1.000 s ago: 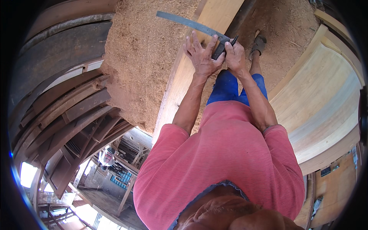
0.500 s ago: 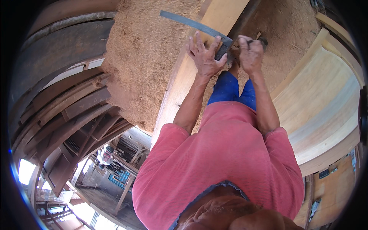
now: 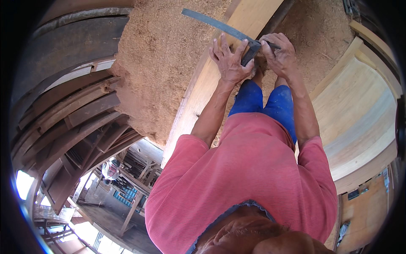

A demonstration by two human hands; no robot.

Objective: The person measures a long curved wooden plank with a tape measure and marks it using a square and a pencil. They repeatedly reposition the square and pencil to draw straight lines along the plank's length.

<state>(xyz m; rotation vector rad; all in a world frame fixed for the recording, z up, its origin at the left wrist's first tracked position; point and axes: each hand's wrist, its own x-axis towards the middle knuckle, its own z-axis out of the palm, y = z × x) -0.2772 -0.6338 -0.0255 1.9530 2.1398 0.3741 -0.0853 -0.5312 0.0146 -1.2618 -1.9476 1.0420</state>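
The person wears a loose coral-pink T-shirt (image 3: 249,178) of finely ribbed knit — short sleeves (image 3: 182,150) ending above the elbows, its hem slightly frayed. Below it are bright blue trousers (image 3: 262,99). Both forearms are bare — no gloves, watch or rings visible on either hand.

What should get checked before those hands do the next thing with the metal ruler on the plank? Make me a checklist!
1. Left hand pressed, fingers spread, on the dark stock: ok.
2. Metal blade lies across the plank: ok.
3. Right hand closed on a thin dark stick: ok; what the stick is, cannot tell.
4. Sawdust off the plank's top: ok.
5. Stock snug against the plank's edge: cannot tell, the hands hide it.
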